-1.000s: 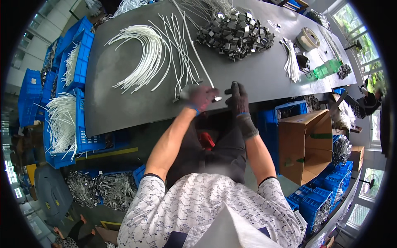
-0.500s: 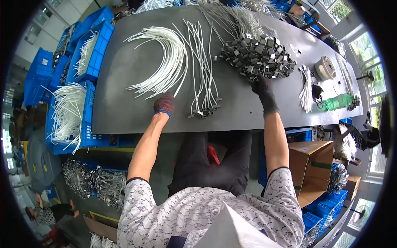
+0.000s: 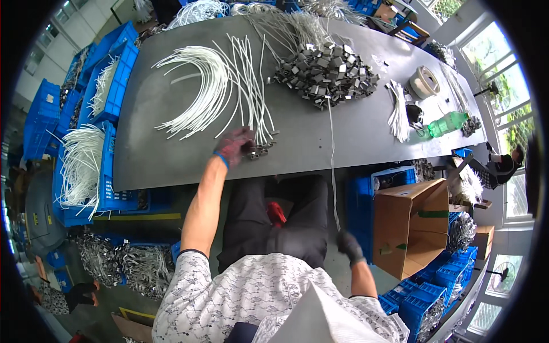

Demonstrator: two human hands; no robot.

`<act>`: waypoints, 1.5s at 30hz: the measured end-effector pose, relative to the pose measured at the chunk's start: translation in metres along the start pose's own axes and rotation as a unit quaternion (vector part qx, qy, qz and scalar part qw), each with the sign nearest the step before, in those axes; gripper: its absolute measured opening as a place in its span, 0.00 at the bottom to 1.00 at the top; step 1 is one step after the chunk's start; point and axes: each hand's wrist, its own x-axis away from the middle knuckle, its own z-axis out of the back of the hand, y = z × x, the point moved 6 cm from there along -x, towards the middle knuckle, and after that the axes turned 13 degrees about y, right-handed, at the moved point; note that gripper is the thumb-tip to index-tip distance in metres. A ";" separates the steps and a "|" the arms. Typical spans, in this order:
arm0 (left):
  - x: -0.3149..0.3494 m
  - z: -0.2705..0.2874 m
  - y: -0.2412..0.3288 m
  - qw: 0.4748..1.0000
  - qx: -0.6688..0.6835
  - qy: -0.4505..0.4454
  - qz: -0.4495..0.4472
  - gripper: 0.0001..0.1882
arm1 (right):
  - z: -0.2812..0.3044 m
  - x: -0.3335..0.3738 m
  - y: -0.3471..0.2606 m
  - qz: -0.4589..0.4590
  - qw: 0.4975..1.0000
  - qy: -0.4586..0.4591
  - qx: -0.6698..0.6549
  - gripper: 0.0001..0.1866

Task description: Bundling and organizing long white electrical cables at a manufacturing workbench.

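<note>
My left hand (image 3: 235, 146), in a dark red knitted glove with a blue cuff, is over the near end of some white cords (image 3: 247, 86). Its fingers look parted, beside several small grey metal clips (image 3: 262, 151) at the cord ends. Below the table's front edge, my right hand (image 3: 350, 248), in a dark glove, is closed on the lower end of a thin pale cord (image 3: 333, 154). That cord runs taut up over the edge to a heap of grey metal clips (image 3: 329, 74). The right fingers are partly blurred.
A curved bundle of white cords (image 3: 209, 94) lies on the grey table (image 3: 148, 154). A tape roll (image 3: 424, 83), short white strips (image 3: 397, 111) and a green bottle (image 3: 449, 124) are at right. Blue crates (image 3: 108, 166) stand left; a cardboard box (image 3: 394, 228) is below right.
My right hand has moved from the clip heap down below the table edge, drawing out a cord. My left hand has shifted right to the clips on the cord ends. The view has shifted slightly.
</note>
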 end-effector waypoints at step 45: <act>0.027 -0.149 -0.001 0.975 0.022 0.041 -0.217 0.07 | -0.022 0.035 -0.020 -0.159 0.960 0.187 -0.137 0.12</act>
